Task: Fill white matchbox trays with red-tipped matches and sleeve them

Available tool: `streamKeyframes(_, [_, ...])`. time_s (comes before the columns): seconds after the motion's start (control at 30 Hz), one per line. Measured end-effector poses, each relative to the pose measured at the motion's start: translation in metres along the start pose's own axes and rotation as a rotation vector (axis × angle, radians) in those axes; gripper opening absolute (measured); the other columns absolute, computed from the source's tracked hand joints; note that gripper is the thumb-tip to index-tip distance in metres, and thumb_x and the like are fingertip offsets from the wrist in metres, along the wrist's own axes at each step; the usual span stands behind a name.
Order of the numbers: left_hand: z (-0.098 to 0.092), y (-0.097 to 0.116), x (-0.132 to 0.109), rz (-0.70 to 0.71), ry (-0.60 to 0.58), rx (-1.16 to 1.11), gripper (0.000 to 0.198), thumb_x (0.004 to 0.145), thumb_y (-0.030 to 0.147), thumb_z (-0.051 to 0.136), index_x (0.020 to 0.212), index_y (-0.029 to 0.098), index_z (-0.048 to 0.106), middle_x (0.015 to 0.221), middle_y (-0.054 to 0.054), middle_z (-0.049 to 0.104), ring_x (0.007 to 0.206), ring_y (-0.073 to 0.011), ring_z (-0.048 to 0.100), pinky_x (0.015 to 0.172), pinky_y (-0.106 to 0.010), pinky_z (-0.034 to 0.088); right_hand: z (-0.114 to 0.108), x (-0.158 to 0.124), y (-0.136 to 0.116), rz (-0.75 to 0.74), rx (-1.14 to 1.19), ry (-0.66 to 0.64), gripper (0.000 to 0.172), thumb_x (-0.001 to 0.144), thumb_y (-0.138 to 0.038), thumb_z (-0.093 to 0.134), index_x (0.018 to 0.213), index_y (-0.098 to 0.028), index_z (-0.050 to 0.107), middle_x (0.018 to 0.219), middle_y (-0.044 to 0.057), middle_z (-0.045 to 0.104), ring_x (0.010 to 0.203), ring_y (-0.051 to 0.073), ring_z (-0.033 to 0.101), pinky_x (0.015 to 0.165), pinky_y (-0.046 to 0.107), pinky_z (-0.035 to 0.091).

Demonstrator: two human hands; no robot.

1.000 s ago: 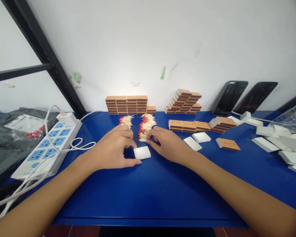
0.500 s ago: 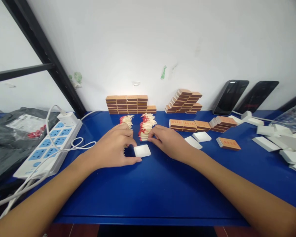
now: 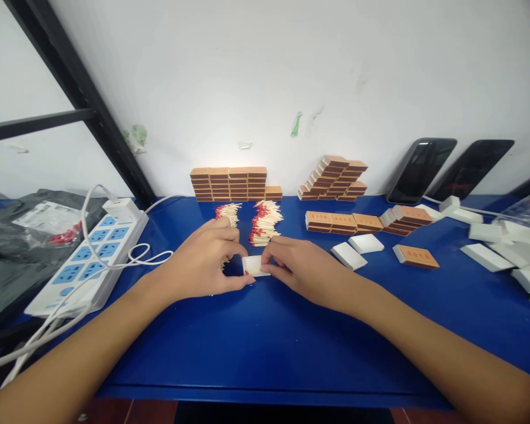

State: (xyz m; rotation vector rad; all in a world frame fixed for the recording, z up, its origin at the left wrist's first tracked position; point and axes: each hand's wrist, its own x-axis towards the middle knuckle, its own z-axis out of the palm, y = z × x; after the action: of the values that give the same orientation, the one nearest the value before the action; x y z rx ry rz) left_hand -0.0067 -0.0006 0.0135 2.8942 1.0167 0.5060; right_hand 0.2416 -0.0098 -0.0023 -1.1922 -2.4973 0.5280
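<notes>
White wall, blue counter under white tray. Left hand — grip holding tray's left end. Right hand at its right end, grip pinched narrow. Matchbox stack well behind tray, match pile just behind. Matches at right fingertips, in tray — count unclear.

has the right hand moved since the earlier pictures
Yes, the right hand has come nearer the camera, away from the left matchbox stack, going from the right match pile to the white tray.
</notes>
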Motion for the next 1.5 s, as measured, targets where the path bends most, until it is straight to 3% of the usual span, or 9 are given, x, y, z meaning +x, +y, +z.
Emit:
streamKeyframes(0.17, [0.001,0.0,0.0,0.0,0.004,-0.001,0.034,0.089,0.053,0.083,0.098,0.021,0.084,0.081,-0.003,0.068,0.085,-0.0213,0.059,0.085,-0.04,0.045,0.002,0.009,0.022,-0.073,0.084,0.193,0.008,0.101,-0.021,0.071,0.093,-0.02,0.073,0.077,-0.001,0.059,0.072,0.014,0.053,0.068,0.028,0.037])
streamKeyframes(0.27, [0.001,0.0,0.0,-0.006,-0.001,-0.003,0.033,0.089,0.053,0.083,0.098,0.021,0.084,0.082,-0.002,0.068,0.086,-0.021,0.058,0.086,-0.04,0.046,0.005,0.014,0.036,-0.078,0.035,0.243,0.007,0.1,-0.018,0.07,0.097,-0.019,0.076,0.076,-0.001,0.058,0.072,0.015,0.052,0.068,0.028,0.037])
streamKeyframes(0.5, [0.001,0.001,-0.001,-0.009,-0.005,-0.005,0.034,0.088,0.053,0.083,0.097,0.02,0.084,0.08,-0.002,0.066,0.085,-0.0213,0.058,0.086,-0.04,0.046,0.012,0.019,0.041,-0.086,-0.005,0.21,0.013,0.101,-0.017,0.069,0.107,-0.018,0.081,0.079,0.0,0.057,0.072,0.015,0.052,0.069,0.029,0.038])
streamKeyframes(0.77, [0.001,0.001,0.0,0.008,0.007,-0.008,0.032,0.087,0.051,0.085,0.096,0.02,0.084,0.078,-0.001,0.065,0.084,-0.0208,0.058,0.088,-0.041,0.047,0.011,0.022,0.035,-0.016,-0.008,0.173,0.005,0.098,-0.016,0.073,0.096,-0.019,0.077,0.079,-0.001,0.056,0.073,0.015,0.052,0.069,0.028,0.036])
streamKeyframes(1.07, [0.0,0.001,-0.001,-0.021,-0.012,0.0,0.035,0.087,0.054,0.084,0.098,0.021,0.084,0.083,-0.002,0.068,0.088,-0.0221,0.06,0.09,-0.042,0.047,0.005,0.018,0.04,-0.008,-0.027,0.164,0.008,0.099,-0.016,0.07,0.092,-0.019,0.069,0.081,0.0,0.057,0.073,0.015,0.051,0.07,0.028,0.037])
streamKeyframes(1.3, [0.001,-0.001,0.0,-0.005,-0.002,0.011,0.034,0.087,0.052,0.085,0.098,0.02,0.084,0.081,-0.002,0.067,0.085,-0.0216,0.058,0.086,-0.041,0.046,-0.007,0.007,0.024,-0.053,0.006,0.15,0.008,0.1,-0.017,0.069,0.093,-0.019,0.07,0.083,0.0,0.057,0.072,0.014,0.05,0.068,0.028,0.036])
streamKeyframes(1.5, [0.005,-0.001,-0.002,0.016,0.028,0.015,0.036,0.089,0.053,0.083,0.099,0.019,0.084,0.08,-0.002,0.066,0.086,-0.0213,0.057,0.087,-0.04,0.045,0.001,0.002,0.005,-0.03,0.006,0.04,0.006,0.102,-0.017,0.067,0.099,-0.019,0.071,0.089,0.0,0.06,0.074,0.014,0.053,0.069,0.028,0.038])
